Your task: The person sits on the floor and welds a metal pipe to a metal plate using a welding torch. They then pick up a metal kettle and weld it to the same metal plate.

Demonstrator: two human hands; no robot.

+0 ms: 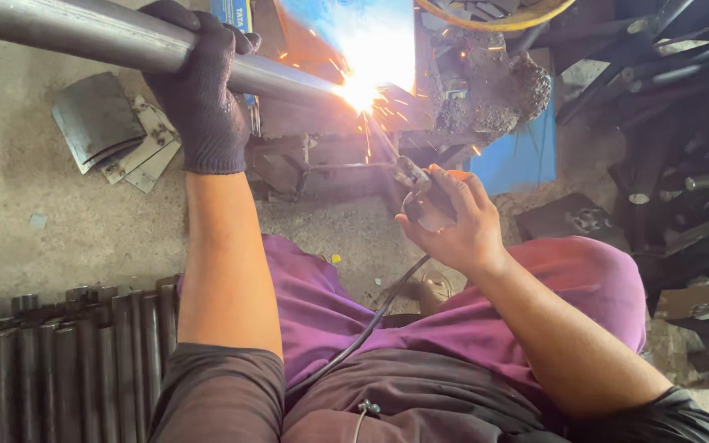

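Landmark: bright weld arc [360, 92].

Left hand [198, 90], in dark knit glove, clenched over the long steel pipe [84, 37] well left of the arc — likely steadying it so the far end stays put against the rusty work stand [322, 123]. Pipe end right at the arc, sparks scattering below.

Right hand [453, 221], bare, wrapped around the electrode holder [413, 176] below and just right of the arc; thin rod angled up into it, presumably held low to keep fingers out of the sparks. Black cable [371, 324] trailing from holder down over purple trousers.

Counts: one pipe in hand, one holder, one cable, one glove. Row of dark steel rods [59, 361] far below-left of the arc, packed side by side — roughly a dozen, exact number not readable. Few flat metal offcuts [112, 131] left of the arc, under the pipe. Blue sheet [519, 156] right of the arc.
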